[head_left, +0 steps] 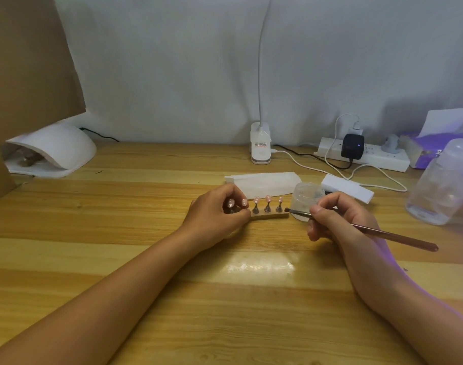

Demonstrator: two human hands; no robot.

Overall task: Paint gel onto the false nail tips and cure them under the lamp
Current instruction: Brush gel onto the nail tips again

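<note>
Currently I see my left hand (219,216) resting on the table (119,246), fingers (238,204) curled round the left end of the wooden stand (271,215) carrying the nail tips (267,199). My right hand (330,219) pinches the brush (369,230), bristles just beside the stand's right end.

Left of the nail stand (268,215), bare counter (119,206) runs open as far as the curing lamp (54,151). The near side is open wood too, between my forearms. My left grip (219,214) pinches the stand's left end. Just right of it, a clear jar (308,198) crowds my right grip (330,219), which holds a brush (383,233). Behind it lie folded tissue (262,183) and a power strip (377,156).
</note>
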